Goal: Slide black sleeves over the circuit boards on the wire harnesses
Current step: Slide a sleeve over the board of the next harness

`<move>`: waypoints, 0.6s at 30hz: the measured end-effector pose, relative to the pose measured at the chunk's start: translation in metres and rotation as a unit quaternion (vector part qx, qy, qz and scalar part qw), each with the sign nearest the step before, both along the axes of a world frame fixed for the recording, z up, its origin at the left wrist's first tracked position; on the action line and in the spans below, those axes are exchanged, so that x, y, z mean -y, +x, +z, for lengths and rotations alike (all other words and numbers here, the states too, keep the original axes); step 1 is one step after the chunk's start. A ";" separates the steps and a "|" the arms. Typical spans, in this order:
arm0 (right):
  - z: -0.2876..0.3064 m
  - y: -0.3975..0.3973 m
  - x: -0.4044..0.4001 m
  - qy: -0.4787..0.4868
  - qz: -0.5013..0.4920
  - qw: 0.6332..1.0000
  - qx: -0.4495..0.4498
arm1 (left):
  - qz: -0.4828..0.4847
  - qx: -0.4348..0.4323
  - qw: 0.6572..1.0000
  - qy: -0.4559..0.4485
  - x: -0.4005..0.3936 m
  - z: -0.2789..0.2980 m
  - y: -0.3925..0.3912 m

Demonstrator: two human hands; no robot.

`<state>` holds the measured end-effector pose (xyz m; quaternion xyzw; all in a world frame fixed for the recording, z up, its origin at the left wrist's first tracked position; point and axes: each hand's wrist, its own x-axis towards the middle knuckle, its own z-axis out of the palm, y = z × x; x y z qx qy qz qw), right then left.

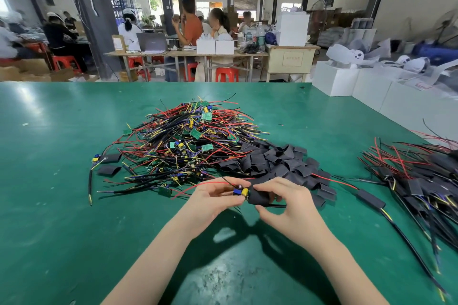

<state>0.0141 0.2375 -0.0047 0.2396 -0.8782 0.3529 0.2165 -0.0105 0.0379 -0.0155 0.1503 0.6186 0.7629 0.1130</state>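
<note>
My left hand [213,195] pinches the circuit board [241,192] at its blue and yellow parts. My right hand [285,202] curls round a black sleeve [259,198], its mouth just meeting the board's end. Both hang above the green table [62,181], close to me at 6 o'clock.

Step in hand, as I judge it: feeding the board into the sleeve. To do it well I keep the board square to the sleeve mouth, squeeze the sleeve's edges so it gapes, and pull it over along the wire line, not at an angle, so the tall parts do not snag.

Outward: unsleeved harness pile [193,136] at 12 o'clock; loose sleeve heap [280,163] at 1 o'clock, touching it; finished harnesses [421,181] at 3 o'clock, well apart.

Hard to make out: how far the board is inside, since my right fingers [267,187] cover the sleeve's far side. The finished pile is cut off by the frame's right edge.
</note>
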 end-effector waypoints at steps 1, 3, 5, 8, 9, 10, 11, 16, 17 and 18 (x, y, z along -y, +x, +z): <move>0.001 0.000 0.000 -0.010 0.002 1.000 0.003 | -0.002 -0.006 1.000 -0.002 0.001 -0.001 -0.001; 0.001 0.000 -0.001 -0.046 0.006 0.999 0.012 | -0.009 -0.016 1.000 -0.003 0.004 -0.002 -0.002; 0.001 0.000 -0.001 -0.076 0.011 0.997 0.028 | -0.015 -0.028 0.999 -0.009 0.005 -0.002 -0.002; 0.000 0.001 0.001 -0.090 0.015 0.995 0.037 | -0.013 -0.037 0.999 -0.019 0.005 -0.001 -0.002; 0.000 0.000 0.002 -0.093 0.015 0.995 0.029 | -0.009 -0.036 0.999 -0.020 0.004 -0.001 -0.002; 0.000 0.000 0.002 -0.094 0.014 0.995 0.017 | -0.004 -0.031 0.999 -0.016 0.003 -0.001 -0.003; 0.001 0.000 0.003 -0.091 0.012 0.996 0.005 | 0.000 -0.021 1.000 -0.004 0.002 0.000 -0.003; -0.001 -0.001 0.002 -0.050 0.006 0.997 -0.057 | 0.030 0.062 0.995 0.077 0.001 0.002 -0.004; -0.002 -0.001 0.003 -0.044 0.006 0.997 -0.069 | 0.042 0.076 0.994 0.073 0.001 0.001 -0.004; -0.003 0.000 0.003 -0.039 0.005 0.996 -0.081 | 0.049 0.088 0.993 0.067 0.001 0.001 -0.004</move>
